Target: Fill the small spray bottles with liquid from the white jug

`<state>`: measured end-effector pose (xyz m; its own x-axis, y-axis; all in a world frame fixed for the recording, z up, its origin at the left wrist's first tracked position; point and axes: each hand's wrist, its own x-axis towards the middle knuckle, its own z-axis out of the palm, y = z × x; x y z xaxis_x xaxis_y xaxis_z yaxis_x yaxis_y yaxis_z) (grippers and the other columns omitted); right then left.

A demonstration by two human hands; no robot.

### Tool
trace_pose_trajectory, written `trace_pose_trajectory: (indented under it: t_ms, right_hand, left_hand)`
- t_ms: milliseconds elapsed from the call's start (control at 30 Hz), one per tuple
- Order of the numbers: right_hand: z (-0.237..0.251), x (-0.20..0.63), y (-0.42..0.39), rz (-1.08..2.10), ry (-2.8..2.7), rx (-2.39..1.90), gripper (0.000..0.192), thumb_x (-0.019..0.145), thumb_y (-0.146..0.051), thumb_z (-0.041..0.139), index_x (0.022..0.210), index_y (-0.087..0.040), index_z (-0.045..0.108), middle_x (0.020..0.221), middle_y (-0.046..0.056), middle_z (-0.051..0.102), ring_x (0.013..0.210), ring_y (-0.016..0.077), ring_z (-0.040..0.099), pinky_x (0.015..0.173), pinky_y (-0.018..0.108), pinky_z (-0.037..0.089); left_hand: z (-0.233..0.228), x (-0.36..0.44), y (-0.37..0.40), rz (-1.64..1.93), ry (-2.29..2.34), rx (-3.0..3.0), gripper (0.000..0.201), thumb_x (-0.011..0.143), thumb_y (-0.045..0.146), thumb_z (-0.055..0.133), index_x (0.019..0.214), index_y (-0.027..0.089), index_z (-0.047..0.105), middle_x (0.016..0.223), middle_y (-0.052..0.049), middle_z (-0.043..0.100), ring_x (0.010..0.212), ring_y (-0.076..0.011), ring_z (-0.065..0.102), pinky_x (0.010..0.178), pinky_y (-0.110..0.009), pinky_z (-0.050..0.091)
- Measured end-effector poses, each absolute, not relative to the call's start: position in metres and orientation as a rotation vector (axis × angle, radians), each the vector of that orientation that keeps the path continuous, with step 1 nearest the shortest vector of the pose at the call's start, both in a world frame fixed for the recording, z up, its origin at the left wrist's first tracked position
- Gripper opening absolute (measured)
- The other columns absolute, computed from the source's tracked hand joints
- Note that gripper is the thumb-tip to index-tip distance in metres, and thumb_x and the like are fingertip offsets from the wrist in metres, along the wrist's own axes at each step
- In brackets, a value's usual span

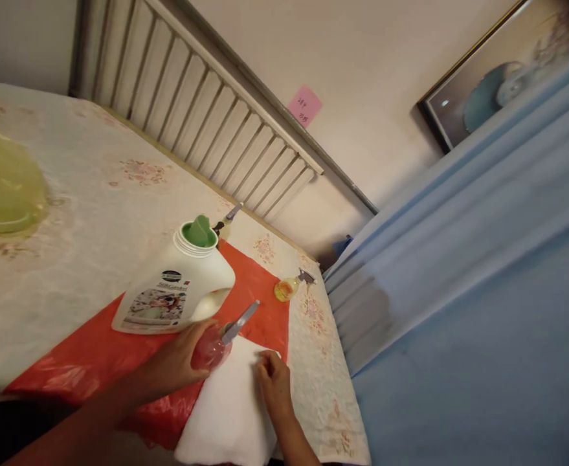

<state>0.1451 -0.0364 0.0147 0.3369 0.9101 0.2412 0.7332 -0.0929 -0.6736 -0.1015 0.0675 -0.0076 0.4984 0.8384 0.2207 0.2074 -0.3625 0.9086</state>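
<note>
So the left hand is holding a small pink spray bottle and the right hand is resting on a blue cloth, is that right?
Not quite. In the head view the cloth under the right hand is white, not blue. The rest holds: the left hand grips the small pink spray bottle.

Just one view here, a head cam looking forward and down, tilted hard so the table runs diagonally across the left half. It's close in: both forearms enter from the bottom edge. Wall and radiator fill the top, blue curtain the right.
</note>
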Motion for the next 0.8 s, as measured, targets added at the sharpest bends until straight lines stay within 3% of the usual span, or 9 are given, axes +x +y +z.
trace_pose_trajectory:
  t_ms: [100, 300, 500, 800]
  right_hand:
    - [0.007, 0.167, -0.05, 0.23, -1.484, -1.885, 0.019, 0.081, -0.014, 0.053, 0.091, -0.019, 0.069, 0.065, -0.002, 0.063, 0.061, 0.0168, 0.059, 0.06, 0.026, 0.046]
    - [-0.015, 0.169, -0.056, 0.044, -1.588, -1.82, 0.021, 0.087, -0.016, 0.048, 0.095, -0.021, 0.066, 0.088, 0.005, 0.068, 0.08, 0.0208, 0.064, 0.075, 0.031, 0.047]
    - [-0.031, 0.168, -0.053, -0.137, -1.568, -1.793, 0.022, 0.092, -0.015, 0.04, 0.089, -0.021, 0.062, 0.08, 0.004, 0.062, 0.072, 0.0194, 0.059, 0.068, 0.03, 0.044]
    - [-0.03, 0.17, -0.051, -0.263, -1.546, -1.758, 0.021, 0.088, -0.01, 0.041, 0.079, -0.022, 0.056, 0.073, 0.001, 0.059, 0.066, 0.0177, 0.056, 0.062, 0.027, 0.041]
  left_hand:
    - [-0.008, -0.1, 0.067, 0.932, 0.863, 1.858, 0.078, 0.068, 0.034, 0.073, 0.139, 0.026, 0.042, 0.144, -0.007, 0.052, 0.134, -0.0328, 0.046, 0.111, -0.044, 0.039]
    - [-0.012, -0.098, 0.069, 0.894, 0.901, 1.91, 0.081, 0.067, 0.036, 0.074, 0.139, 0.022, 0.038, 0.145, -0.012, 0.049, 0.133, -0.0328, 0.046, 0.113, -0.046, 0.037]
    - [-0.015, -0.1, 0.072, 0.923, 0.997, 1.955, 0.079, 0.062, 0.037, 0.075, 0.133, 0.022, 0.046, 0.137, -0.01, 0.058, 0.126, -0.0338, 0.054, 0.106, -0.044, 0.045]
    - [-0.007, -0.103, 0.075, 0.808, 1.061, 2.039, 0.083, 0.066, 0.03, 0.068, 0.141, 0.018, 0.035, 0.144, -0.013, 0.051, 0.134, -0.0341, 0.046, 0.111, -0.044, 0.04]
